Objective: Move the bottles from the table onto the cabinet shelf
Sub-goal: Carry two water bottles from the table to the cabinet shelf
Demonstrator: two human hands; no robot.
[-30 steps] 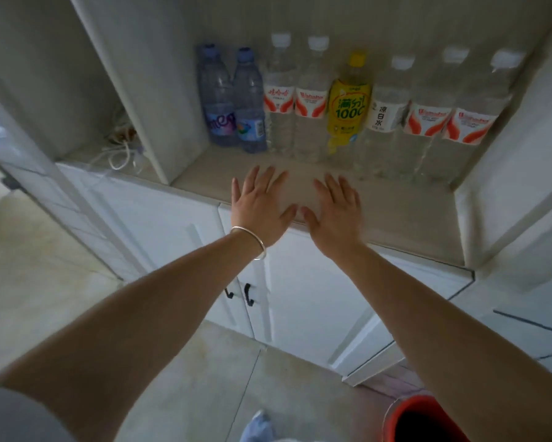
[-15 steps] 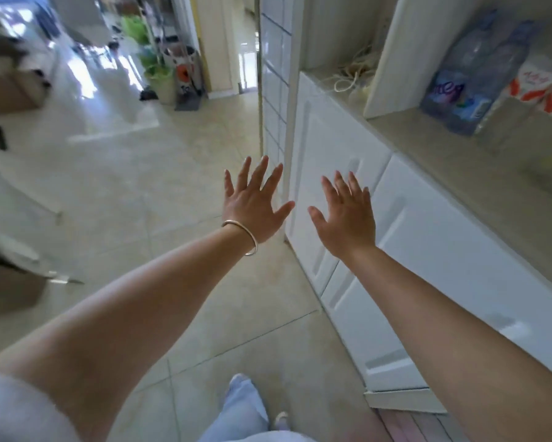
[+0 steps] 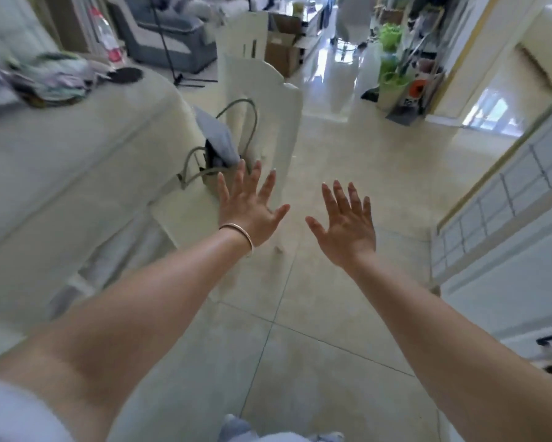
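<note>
Both the left hand (image 3: 252,208) and right hand (image 3: 348,224) are spread and hold nothing, above the pale tiled floor (image 3: 316,314). Likely a return trip to the pale table (image 3: 76,148) at left. Next: find a bottle; the blurred red-labelled clear bottle (image 3: 105,36) beyond its far edge may be one.

Saw a pale cream table (image 3: 60,161) and a shiny beige tiled floor (image 3: 332,161). Spotted a grey-green bag (image 3: 223,145) on a cream chair (image 3: 261,90), bright green plants (image 3: 391,33), and a thin gold bracelet (image 3: 241,232). Noticed a white cabinet (image 3: 507,250) too.
</note>
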